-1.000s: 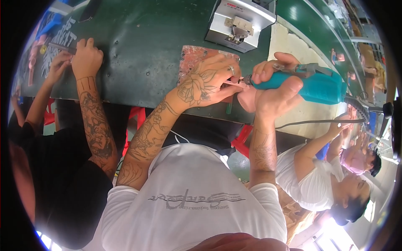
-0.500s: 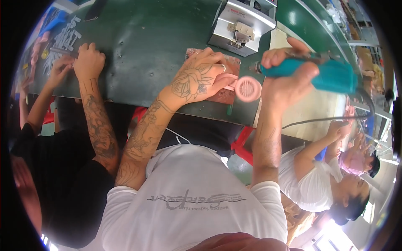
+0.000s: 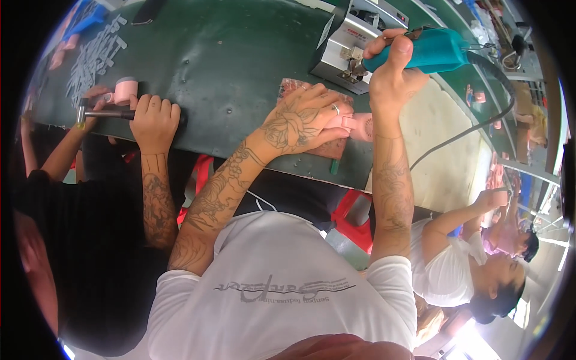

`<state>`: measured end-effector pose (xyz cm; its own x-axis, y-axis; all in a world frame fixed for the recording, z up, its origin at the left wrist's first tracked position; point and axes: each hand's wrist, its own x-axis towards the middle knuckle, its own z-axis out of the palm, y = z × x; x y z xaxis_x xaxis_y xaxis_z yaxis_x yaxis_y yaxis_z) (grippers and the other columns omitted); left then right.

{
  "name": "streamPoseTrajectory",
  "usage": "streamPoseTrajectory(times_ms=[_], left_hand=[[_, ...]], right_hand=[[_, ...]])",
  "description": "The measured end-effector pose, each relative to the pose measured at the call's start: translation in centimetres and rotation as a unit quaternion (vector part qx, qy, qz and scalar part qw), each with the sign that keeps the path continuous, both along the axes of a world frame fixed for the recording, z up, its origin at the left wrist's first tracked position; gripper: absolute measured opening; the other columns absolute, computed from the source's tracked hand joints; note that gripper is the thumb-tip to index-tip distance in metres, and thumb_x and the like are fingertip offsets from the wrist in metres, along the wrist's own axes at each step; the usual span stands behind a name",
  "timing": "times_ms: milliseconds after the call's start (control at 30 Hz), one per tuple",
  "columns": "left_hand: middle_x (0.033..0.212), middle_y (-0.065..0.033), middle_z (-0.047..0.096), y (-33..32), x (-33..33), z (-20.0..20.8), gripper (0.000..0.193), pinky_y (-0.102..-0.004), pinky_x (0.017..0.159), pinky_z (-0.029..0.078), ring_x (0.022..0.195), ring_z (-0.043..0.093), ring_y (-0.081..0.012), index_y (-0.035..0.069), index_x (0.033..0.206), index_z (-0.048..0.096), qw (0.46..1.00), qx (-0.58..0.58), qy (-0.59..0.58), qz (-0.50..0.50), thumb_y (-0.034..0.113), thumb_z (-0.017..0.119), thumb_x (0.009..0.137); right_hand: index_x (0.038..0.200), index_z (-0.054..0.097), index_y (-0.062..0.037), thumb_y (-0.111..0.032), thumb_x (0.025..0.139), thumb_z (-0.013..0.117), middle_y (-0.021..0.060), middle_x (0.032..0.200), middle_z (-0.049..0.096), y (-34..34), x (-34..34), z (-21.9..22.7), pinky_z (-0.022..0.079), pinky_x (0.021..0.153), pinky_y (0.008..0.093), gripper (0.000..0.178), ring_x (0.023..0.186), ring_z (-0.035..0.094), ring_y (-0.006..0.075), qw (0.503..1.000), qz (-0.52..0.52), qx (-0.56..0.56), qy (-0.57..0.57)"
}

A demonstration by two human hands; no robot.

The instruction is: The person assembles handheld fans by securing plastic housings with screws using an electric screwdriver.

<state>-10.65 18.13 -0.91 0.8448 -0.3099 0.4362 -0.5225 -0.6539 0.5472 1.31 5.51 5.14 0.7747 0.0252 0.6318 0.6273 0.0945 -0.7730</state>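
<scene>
My left hand (image 3: 305,120) is wrapped round a pink handheld fan (image 3: 363,127), pressing it down over a reddish board (image 3: 290,87) on the table. The fan's round slotted head sticks out to the right of my fingers; most of its handle is hidden under the hand. In my right hand (image 3: 393,78) lies a teal electric screwdriver (image 3: 429,51), held level with a cable trailing from its back end. Its tip is at the front of a silver box-shaped screw feeder (image 3: 336,49); whether a screw sits on the tip is too small to tell.
At left, a co-worker's hand grips a hammer (image 3: 108,113) beside a pink cylindrical part (image 3: 126,91). Several grey strips (image 3: 96,60) lie on the green table (image 3: 222,66). The screwdriver's cable (image 3: 456,133) loops over a pale sheet (image 3: 444,165). Another person sits at right.
My right hand has carried the screwdriver up and away from the fan to the screw feeder. The fan's head has turned in my left hand. The co-worker's hammer has swung into plainer view.
</scene>
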Motion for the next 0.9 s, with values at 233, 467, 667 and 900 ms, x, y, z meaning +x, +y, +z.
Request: streamPoseTrajectory(times_ms=[233,467,667,900], left_hand=[[0.127,-0.0079,0.064,0.0,0.1,-0.4,0.045,-0.0442,0.099,0.045,0.116,0.056,-0.0296,0.009,0.119,0.068,0.999,0.014,0.024,-0.027,0.046,0.066,0.094],[0.125,-0.0084,0.064,0.0,0.0,0.0,0.049,-0.0438,0.097,0.047,0.116,0.057,-0.0287,0.008,0.125,0.067,0.999,0.020,0.029,-0.005,0.046,0.067,0.093],[0.126,-0.0078,0.064,0.0,0.0,0.3,0.048,-0.0433,0.097,0.047,0.116,0.057,-0.0284,0.009,0.123,0.067,0.999,0.019,0.041,-0.007,0.046,0.068,0.093],[0.124,-0.0075,0.065,-0.2,-0.1,-0.2,0.043,-0.0428,0.094,0.047,0.115,0.057,-0.0276,0.008,0.117,0.068,1.000,0.016,0.023,0.009,0.044,0.071,0.092]], right_hand=[[0.090,0.065,0.0013,-0.040,0.104,0.063,0.0019,0.063,0.063,-0.5,-1.1,-0.1,0.043,0.058,0.0261,0.044,0.060,0.056,0.0102,0.999,-0.025,-0.035,0.029],[0.106,0.066,0.0048,-0.041,0.102,0.065,0.0042,0.067,0.063,-3.1,-5.6,1.8,0.045,0.055,0.0263,0.046,0.060,0.059,0.0126,0.988,-0.004,-0.015,0.150],[0.109,0.056,0.0105,-0.056,0.098,0.065,0.0092,0.071,0.058,-3.9,-6.3,1.0,0.049,0.058,0.0330,0.068,0.062,0.058,0.0210,0.987,0.007,-0.055,0.151],[0.105,0.055,0.0093,-0.054,0.100,0.063,0.0099,0.072,0.056,-4.2,-6.4,-0.2,0.049,0.059,0.0353,0.064,0.061,0.057,0.0219,0.987,0.019,-0.043,0.157]])
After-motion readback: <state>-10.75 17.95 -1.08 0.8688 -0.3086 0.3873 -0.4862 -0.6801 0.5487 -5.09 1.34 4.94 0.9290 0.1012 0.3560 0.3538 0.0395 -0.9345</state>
